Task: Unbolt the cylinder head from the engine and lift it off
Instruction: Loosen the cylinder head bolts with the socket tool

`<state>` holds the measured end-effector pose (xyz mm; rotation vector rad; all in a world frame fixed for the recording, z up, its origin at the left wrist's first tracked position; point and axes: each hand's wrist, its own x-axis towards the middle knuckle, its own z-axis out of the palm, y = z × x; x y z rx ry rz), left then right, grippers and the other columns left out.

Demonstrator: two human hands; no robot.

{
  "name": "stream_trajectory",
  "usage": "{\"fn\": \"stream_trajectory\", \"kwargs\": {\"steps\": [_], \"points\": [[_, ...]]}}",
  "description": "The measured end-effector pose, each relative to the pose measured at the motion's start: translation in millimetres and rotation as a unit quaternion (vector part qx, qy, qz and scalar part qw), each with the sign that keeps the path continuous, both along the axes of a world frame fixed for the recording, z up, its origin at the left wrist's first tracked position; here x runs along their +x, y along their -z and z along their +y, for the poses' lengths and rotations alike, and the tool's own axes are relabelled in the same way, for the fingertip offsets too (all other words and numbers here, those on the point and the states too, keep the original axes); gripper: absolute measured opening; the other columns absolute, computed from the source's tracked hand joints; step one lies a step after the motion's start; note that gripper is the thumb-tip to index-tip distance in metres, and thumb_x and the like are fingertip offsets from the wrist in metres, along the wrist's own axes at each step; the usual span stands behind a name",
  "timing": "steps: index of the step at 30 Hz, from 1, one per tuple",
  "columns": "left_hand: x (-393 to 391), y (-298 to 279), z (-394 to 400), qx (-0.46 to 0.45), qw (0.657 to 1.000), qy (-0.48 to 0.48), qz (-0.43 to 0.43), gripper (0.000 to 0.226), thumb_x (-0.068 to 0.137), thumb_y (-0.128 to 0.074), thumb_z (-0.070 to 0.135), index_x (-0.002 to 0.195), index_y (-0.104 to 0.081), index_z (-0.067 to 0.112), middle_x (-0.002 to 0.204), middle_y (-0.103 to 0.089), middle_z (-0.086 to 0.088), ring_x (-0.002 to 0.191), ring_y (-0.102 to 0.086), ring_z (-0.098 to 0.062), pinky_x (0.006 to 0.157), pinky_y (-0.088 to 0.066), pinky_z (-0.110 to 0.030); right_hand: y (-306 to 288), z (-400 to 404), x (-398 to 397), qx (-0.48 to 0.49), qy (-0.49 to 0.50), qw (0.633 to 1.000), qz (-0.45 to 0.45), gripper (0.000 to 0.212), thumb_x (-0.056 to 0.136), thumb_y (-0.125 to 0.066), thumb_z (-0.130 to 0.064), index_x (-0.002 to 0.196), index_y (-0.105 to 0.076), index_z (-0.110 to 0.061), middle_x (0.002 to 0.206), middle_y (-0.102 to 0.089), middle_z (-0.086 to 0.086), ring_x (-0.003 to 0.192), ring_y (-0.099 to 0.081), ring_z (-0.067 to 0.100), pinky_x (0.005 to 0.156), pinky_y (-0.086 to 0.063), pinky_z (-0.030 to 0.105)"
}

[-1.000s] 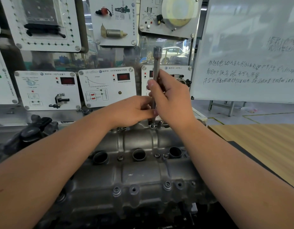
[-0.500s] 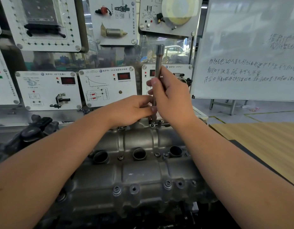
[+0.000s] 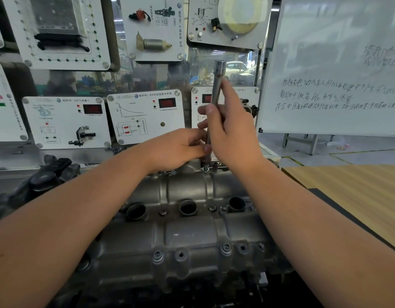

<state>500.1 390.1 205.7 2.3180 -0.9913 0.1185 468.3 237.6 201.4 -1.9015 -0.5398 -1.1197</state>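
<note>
Fingers [image 3: 205, 150] of the left hand [image 3: 174, 150] pinch the extension bar [image 3: 215, 94] low down while the right hand [image 3: 232, 132] grips it higher, its tip on a far-edge bolt [image 3: 206, 168] of the cylinder head [image 3: 187, 230], which lies directly below both arms. Unbolting looks under way; next the bar likely needs twirling to free that bolt, kept upright.

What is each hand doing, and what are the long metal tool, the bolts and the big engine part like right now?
Left hand: pinches the tool low down.
Right hand: wrapped round the shaft higher up.
Long socket tool: nearly upright, tip on a far-edge bolt.
Cylinder head: on the engine, not lifted.
Near-edge bolts: in place.
Three round wells: open, dark inside.
</note>
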Motion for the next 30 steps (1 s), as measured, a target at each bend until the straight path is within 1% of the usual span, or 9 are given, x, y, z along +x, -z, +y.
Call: {"fn": "stream_trajectory", "kwargs": {"steps": [3,7,9,13,16,20,25,28,30], "points": [[0.5,-1.0,-2.1,0.007,1.000,0.000,-0.004,0.030,0.102,-0.057,0.036,0.129,-0.059,0.021,0.116,-0.072,-0.006,0.109,-0.067,-0.028,0.099,-0.050,-0.053,1.3,0.8,-1.0,0.006,0.003,1.000,-0.025,0.050,0.099,-0.060,-0.025,0.145,-0.046,-0.013,0.091,-0.070,-0.010,0.083,-0.066,0.006,0.071,-0.051,0.015],[-0.7,-0.7,-1.8,0.001,1.000,0.003,0.000,0.033,0.102,-0.056,0.043,0.124,-0.061,0.019,0.115,-0.072,-0.007,0.108,-0.067,-0.031,0.098,-0.049,-0.056,-0.1,-0.9,1.2,0.001,0.010,0.999,-0.036,0.016,0.101,-0.054,-0.019,0.107,-0.060,-0.005,0.080,-0.067,-0.001,0.074,-0.066,0.009,0.067,-0.054,0.038],[-1.7,-0.1,-0.8,-0.003,1.000,0.002,0.005,0.034,0.102,-0.052,0.045,0.126,-0.061,0.023,0.116,-0.072,0.000,0.110,-0.066,-0.032,0.100,-0.048,-0.057,-1.0,-1.5,2.1,0.001,0.008,1.000,-0.010,0.019,0.103,-0.048,-0.020,0.113,-0.058,-0.007,0.084,-0.071,0.002,0.075,-0.069,0.005,0.065,-0.056,0.039],[-0.6,-0.7,0.3,0.006,1.000,0.000,-0.003,0.029,0.103,-0.053,0.042,0.125,-0.063,0.026,0.115,-0.073,-0.002,0.109,-0.067,-0.034,0.099,-0.049,-0.056,0.5,1.1,-1.0,0.012,0.000,1.000,0.000,0.049,0.103,-0.052,-0.023,0.149,-0.040,-0.015,0.089,-0.075,0.000,0.074,-0.069,0.012,0.066,-0.054,0.027],[1.0,-1.2,-1.7,0.004,1.000,-0.005,-0.008,0.032,0.101,-0.057,0.042,0.129,-0.059,0.026,0.115,-0.072,-0.005,0.108,-0.067,-0.027,0.099,-0.050,-0.053,0.4,1.6,-1.9,0.003,0.009,0.999,-0.031,0.039,0.100,-0.059,-0.023,0.136,-0.055,-0.009,0.092,-0.070,-0.008,0.084,-0.067,0.008,0.072,-0.052,0.018],[2.1,0.3,-1.5,-0.012,1.000,-0.003,-0.009,0.023,0.101,-0.058,0.039,0.120,-0.063,0.027,0.107,-0.074,0.003,0.100,-0.069,-0.022,0.095,-0.053,-0.047,-1.0,-0.1,-1.7,-0.007,0.004,1.000,-0.029,0.018,0.102,-0.051,-0.015,0.111,-0.062,-0.004,0.084,-0.070,0.000,0.074,-0.068,0.016,0.069,-0.054,0.039],[0.5,0.2,0.3,-0.023,1.000,-0.003,-0.009,0.022,0.103,-0.058,0.032,0.118,-0.068,0.020,0.107,-0.076,-0.002,0.105,-0.069,-0.031,0.098,-0.049,-0.054,-0.5,0.7,-2.4,0.015,0.003,1.000,0.007,0.040,0.103,-0.050,-0.018,0.142,-0.045,-0.010,0.087,-0.070,-0.011,0.076,-0.069,0.010,0.072,-0.057,0.034],[0.7,-1.3,-1.9,-0.001,1.000,-0.005,-0.021,0.024,0.101,-0.060,0.036,0.119,-0.063,0.020,0.107,-0.074,-0.005,0.100,-0.069,-0.029,0.094,-0.051,-0.054,-0.6,2.0,-4.5,0.012,0.008,0.999,-0.030,0.037,0.099,-0.060,-0.023,0.133,-0.056,-0.009,0.087,-0.068,-0.009,0.081,-0.065,0.008,0.072,-0.053,0.023],[1.3,-1.5,-3.0,0.002,1.000,-0.009,-0.024,0.026,0.100,-0.061,0.037,0.117,-0.061,0.017,0.103,-0.073,-0.006,0.096,-0.068,-0.027,0.091,-0.052,-0.054,-1.5,1.1,-4.2,0.003,0.016,0.998,-0.054,0.023,0.098,-0.061,-0.022,0.115,-0.065,-0.006,0.084,-0.068,-0.002,0.079,-0.064,0.014,0.073,-0.053,0.035]]}}
